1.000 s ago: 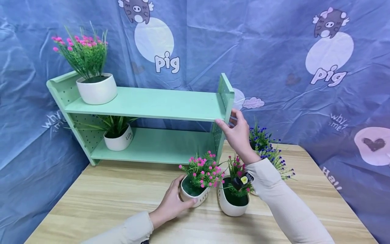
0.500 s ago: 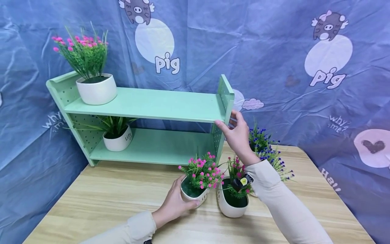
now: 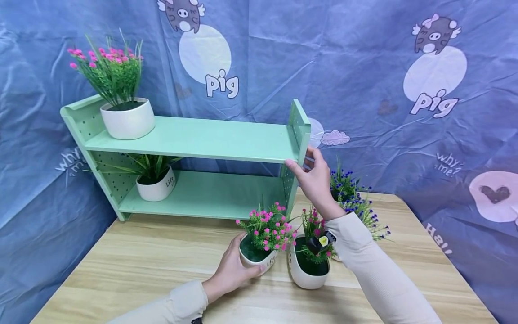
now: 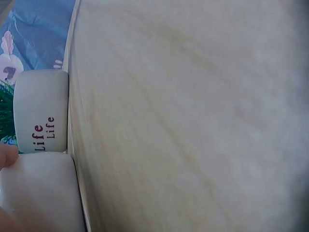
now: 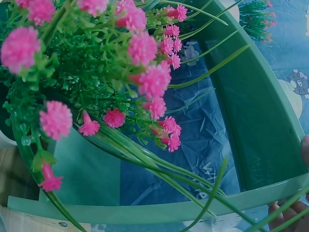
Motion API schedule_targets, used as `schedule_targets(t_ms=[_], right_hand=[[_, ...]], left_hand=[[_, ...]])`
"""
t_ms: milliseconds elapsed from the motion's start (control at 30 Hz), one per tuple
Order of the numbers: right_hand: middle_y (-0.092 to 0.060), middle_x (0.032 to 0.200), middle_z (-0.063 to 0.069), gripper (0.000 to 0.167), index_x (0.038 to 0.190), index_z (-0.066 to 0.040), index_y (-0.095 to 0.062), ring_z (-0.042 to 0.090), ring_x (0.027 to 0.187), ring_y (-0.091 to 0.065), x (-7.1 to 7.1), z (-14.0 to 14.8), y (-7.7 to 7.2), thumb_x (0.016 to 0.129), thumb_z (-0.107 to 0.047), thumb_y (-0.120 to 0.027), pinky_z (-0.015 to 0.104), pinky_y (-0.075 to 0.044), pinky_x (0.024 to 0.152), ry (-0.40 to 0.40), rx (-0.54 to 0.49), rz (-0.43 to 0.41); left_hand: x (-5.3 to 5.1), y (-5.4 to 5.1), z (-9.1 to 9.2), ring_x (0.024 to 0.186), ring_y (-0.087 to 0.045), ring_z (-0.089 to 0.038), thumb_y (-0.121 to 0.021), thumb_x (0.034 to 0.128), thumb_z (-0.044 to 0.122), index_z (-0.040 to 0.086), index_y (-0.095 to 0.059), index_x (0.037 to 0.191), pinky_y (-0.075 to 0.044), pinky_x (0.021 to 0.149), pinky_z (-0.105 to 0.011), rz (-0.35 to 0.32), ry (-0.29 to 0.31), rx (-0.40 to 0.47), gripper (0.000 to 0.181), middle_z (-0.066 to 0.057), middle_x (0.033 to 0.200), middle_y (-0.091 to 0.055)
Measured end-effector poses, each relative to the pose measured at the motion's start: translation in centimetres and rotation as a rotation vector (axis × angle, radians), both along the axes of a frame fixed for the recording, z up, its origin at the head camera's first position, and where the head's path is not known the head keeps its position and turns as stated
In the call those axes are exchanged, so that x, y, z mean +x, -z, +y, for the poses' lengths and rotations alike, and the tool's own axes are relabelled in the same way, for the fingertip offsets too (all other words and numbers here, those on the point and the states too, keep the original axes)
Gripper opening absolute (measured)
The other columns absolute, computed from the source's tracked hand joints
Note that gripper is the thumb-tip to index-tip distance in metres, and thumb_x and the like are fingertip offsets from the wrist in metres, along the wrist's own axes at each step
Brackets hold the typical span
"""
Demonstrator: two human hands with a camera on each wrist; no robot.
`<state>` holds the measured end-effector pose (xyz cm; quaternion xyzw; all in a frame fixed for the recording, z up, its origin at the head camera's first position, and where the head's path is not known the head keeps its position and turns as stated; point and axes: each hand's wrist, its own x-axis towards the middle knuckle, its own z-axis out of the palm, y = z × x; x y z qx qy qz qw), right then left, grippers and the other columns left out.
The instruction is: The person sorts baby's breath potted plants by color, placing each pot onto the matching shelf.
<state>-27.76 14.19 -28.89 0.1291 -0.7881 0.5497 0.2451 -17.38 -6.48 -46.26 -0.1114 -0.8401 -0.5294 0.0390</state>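
In the head view my left hand (image 3: 230,273) grips a small white flowerpot (image 3: 265,265) with pink artificial flowers, thumb on its front. The pot stands on the wooden table. The left wrist view shows this pot's pale wall (image 4: 43,193) beside a second pot marked "Life" (image 4: 41,113). That second pink-flowered pot (image 3: 307,275) stands just to the right, under my right forearm. My right hand (image 3: 317,180) holds the right side panel of a mint-green two-tier shelf (image 3: 226,135), thumb at the front edge, fingers around the outer side. Its fingers (image 5: 285,217) show at the right wrist view's corner.
A white pot of pink flowers (image 3: 128,119) sits at the top tier's left end. Below it, a grassy plant's pot (image 3: 158,185) stands on the lower tier. Blue-flowered plants (image 3: 350,193) are behind my right wrist. A blue printed cloth (image 3: 364,67) hangs behind the table (image 3: 133,265).
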Motion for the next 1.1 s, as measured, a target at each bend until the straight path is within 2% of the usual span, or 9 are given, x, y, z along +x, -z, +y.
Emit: schedule_targets(t_ms=[167, 367, 600, 833, 1100], right_hand=[[-0.055, 0.126, 0.018, 0.060, 0.132, -0.001, -0.047, 0.032, 0.119, -0.055, -0.1, -0.1, 0.0, 0.085, -0.027, -0.073, 0.041, -0.047, 0.097, -0.009, -0.010, 0.007], [-0.055, 0.126, 0.017, 0.059, 0.133, -0.002, -0.048, 0.030, 0.119, -0.055, 0.2, -0.2, -0.2, 0.085, -0.026, -0.073, 0.040, -0.048, 0.097, -0.003, -0.004, 0.004], [-0.053, 0.128, 0.025, 0.055, 0.133, 0.006, -0.044, 0.038, 0.121, -0.053, 2.4, -1.3, -2.2, 0.087, -0.012, -0.070, 0.045, -0.046, 0.099, -0.006, -0.006, -0.012], [-0.055, 0.128, 0.018, 0.059, 0.133, -0.002, -0.047, 0.032, 0.120, -0.055, 0.1, -0.3, -0.3, 0.085, -0.025, -0.073, 0.042, -0.047, 0.097, -0.001, -0.006, 0.011], [-0.056, 0.126, 0.016, 0.059, 0.132, -0.004, -0.049, 0.030, 0.119, -0.056, 0.1, -0.2, -0.1, 0.084, -0.029, -0.073, 0.041, -0.048, 0.096, 0.008, -0.002, 0.009]], left_hand=[[0.0, -0.1, -0.1, 0.112, -0.054, -0.035, -0.086, 0.0610, 0.020, 0.000, -0.040, 0.135, -0.044, 0.094, -0.052, 0.035, -0.013, -0.007, 0.090, -0.020, 0.126, -0.054], [-0.1, -0.1, -0.4, 0.110, -0.056, -0.034, -0.086, 0.0597, 0.018, 0.000, -0.041, 0.136, -0.046, 0.093, -0.051, 0.020, -0.012, 0.001, 0.090, -0.019, 0.123, -0.057], [-0.1, -0.1, -0.7, 0.110, -0.057, -0.034, -0.086, 0.0599, 0.020, -0.001, -0.041, 0.137, -0.047, 0.093, -0.050, 0.028, -0.015, 0.011, 0.092, -0.020, 0.125, -0.057], [0.2, -0.3, -1.2, 0.113, -0.056, -0.033, -0.086, 0.0623, 0.022, 0.001, -0.041, 0.137, -0.046, 0.094, -0.047, 0.000, -0.009, 0.024, 0.090, -0.018, 0.127, -0.056], [0.1, -0.5, -1.8, 0.111, -0.057, -0.031, -0.087, 0.0623, 0.023, 0.002, -0.043, 0.135, -0.047, 0.093, -0.046, 0.000, -0.046, 0.037, 0.087, -0.017, 0.124, -0.058]])
